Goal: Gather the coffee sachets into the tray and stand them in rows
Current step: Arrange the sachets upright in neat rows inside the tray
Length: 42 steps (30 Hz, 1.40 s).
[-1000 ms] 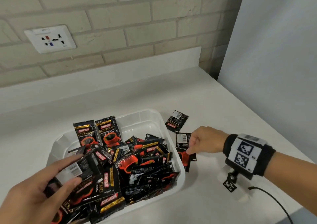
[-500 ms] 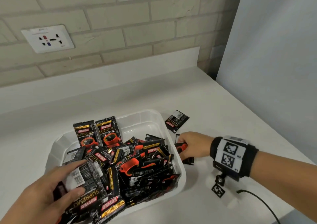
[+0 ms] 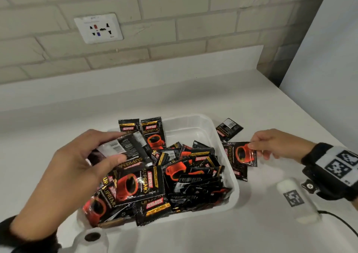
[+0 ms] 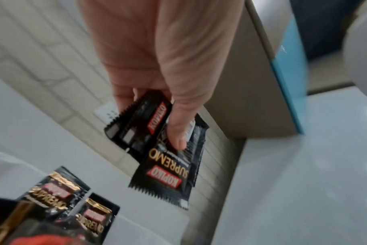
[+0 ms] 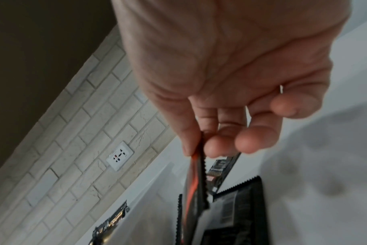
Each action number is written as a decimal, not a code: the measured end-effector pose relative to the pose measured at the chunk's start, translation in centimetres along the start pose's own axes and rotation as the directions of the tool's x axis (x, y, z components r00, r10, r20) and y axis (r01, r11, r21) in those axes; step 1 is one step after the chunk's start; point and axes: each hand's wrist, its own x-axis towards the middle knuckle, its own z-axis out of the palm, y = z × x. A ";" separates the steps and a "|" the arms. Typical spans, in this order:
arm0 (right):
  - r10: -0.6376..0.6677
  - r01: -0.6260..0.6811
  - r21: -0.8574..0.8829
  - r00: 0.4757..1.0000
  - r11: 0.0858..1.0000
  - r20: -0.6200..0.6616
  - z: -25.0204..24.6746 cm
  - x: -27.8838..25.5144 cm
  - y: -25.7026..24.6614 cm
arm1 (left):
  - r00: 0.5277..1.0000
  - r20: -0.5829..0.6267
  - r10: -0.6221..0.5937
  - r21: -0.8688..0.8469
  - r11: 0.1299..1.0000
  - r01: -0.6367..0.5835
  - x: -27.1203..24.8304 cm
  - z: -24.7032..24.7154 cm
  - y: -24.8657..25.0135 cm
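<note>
a clear plastic tray [image 3: 195,121] sits on the white desk [image 3: 251,101], heaped with black coffee sachets [image 3: 193,175] lying every which way; two sachets [image 3: 142,134] stand upright against the tray's wall at about 11 o'clock of the heap. the left hand [image 3: 77,167] hangs over the tray's 9 o'clock side, its fingers [image 3: 108,134] and thumb curled round a small bundle of sachets [image 3: 124,148], barcode side up in the head view; the left wrist view shows the thumb pressed across at least two overlapping packets [image 4: 163,149]. the right hand [image 3: 275,144] is at 3 o'clock of the tray, just outside its rim, with thumb and fingertips [image 5: 216,147] pinching one sachet [image 3: 240,154] by its crimped edge, the red cup print facing up. under that sachet another one [image 3: 239,170] lies flat on the desk against the tray's outer wall, and one more sachet [image 3: 228,128] lies back side up on the desk at 1 o'clock of the tray, close to its corner. a wall socket [image 3: 98,28] is set in the brick wall at 12 o'clock.
</note>
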 end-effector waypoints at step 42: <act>-0.300 0.494 -0.700 0.869 0.516 0.393 2.0 2.5 -1.5 | 0.958 0.137 0.252 0.028 0.966 -0.258 -1.6 6.6 0.8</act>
